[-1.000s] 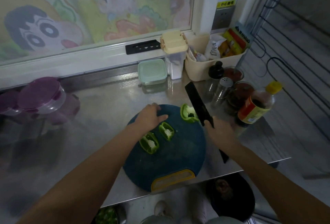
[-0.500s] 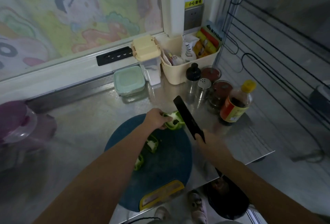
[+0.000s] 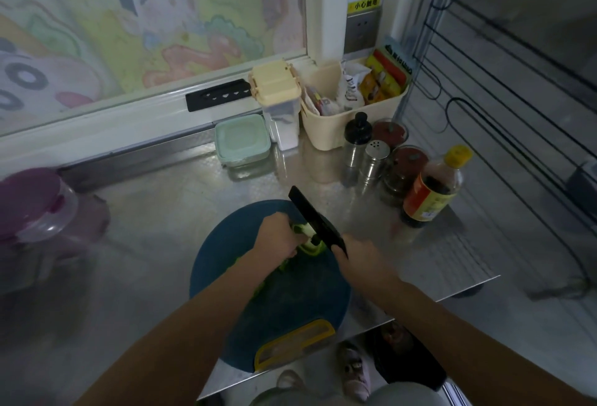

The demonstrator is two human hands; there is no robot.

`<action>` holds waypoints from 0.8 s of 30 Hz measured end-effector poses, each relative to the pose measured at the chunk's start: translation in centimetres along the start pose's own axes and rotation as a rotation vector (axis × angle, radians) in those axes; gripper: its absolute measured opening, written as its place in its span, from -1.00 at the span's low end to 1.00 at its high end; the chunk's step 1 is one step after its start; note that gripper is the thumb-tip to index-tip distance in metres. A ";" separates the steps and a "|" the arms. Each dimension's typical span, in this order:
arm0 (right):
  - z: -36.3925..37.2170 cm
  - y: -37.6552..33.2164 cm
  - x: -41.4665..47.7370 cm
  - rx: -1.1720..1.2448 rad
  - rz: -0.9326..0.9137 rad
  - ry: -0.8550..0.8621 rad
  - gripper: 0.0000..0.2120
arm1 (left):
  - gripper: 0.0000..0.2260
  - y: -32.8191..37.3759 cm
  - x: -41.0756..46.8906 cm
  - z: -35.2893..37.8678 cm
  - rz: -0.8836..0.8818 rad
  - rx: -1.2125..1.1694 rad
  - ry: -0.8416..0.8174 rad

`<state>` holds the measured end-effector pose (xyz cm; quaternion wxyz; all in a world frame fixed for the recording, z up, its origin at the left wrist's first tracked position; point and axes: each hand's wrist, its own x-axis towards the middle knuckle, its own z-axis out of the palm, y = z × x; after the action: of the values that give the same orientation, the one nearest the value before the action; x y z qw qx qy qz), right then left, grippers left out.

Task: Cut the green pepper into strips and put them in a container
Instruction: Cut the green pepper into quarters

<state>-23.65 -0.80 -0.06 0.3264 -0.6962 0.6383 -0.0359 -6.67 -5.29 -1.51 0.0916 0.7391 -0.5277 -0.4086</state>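
At the far left of the steel counter (image 3: pixel 155 218) sits a clear tub with a purple lid (image 3: pixel 30 202), well apart from where I am working. Along the back, under the window with the cartoon drawings, a small tub with a pale green lid (image 3: pixel 242 140) stands beside a taller clear box with a cream lid (image 3: pixel 274 88).

In front of me lies the round dark blue cutting board (image 3: pixel 290 302), its yellow-edged handle (image 3: pixel 295 342) pointing toward me. My left hand (image 3: pixel 279 234) is closed on a piece of green pepper (image 3: pixel 310 244) near the far edge of the board, pinning it down, fingers curled over the top. More green pieces (image 3: pixel 284 265) show just beside my left forearm, mostly hidden by it, so I cannot tell how many there are.

My right hand (image 3: pixel 358 255) is clenched around the handle of the black knife (image 3: pixel 311 219). The blade slants away from me and to the left, its lower edge meeting the pepper right next to my left fingers.

To the right, a cream bin (image 3: pixel 336 134) holds packets and a small bottle. In front of it stand a black-topped bottle (image 3: pixel 355 137), a metal shaker (image 3: pixel 373 160), two jars with dark red lids (image 3: pixel 403 169), and a dark sauce bottle (image 3: pixel 433 189) with a yellow cap.
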 end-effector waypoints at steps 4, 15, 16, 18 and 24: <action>0.7 0.2 -0.5 -0.011 -0.028 -0.007 -0.74 | -0.82 -0.9 -1.1 0.6 0.048 0.034 0.035; 1.0 0.6 -1.6 -0.040 -0.059 -0.026 -0.73 | -0.72 -1.0 -1.4 0.8 0.035 -0.004 0.088; 1.1 0.6 -1.7 -0.041 -0.057 -0.026 -0.73 | -0.72 -1.0 -1.4 0.8 0.029 -0.005 0.092; 1.2 0.6 -1.8 -0.038 -0.051 -0.024 -0.73 | -0.72 -0.8 -1.2 0.8 0.019 -0.006 0.085; 1.3 0.6 -1.7 -0.026 -0.014 0.005 -0.71 | -0.70 -0.2 -0.6 0.7 -0.059 -0.126 -0.026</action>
<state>-23.82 1.28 -0.76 0.3158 -0.7046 0.6347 -0.0315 -7.09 -4.49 -1.74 0.1189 0.7417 -0.4800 -0.4532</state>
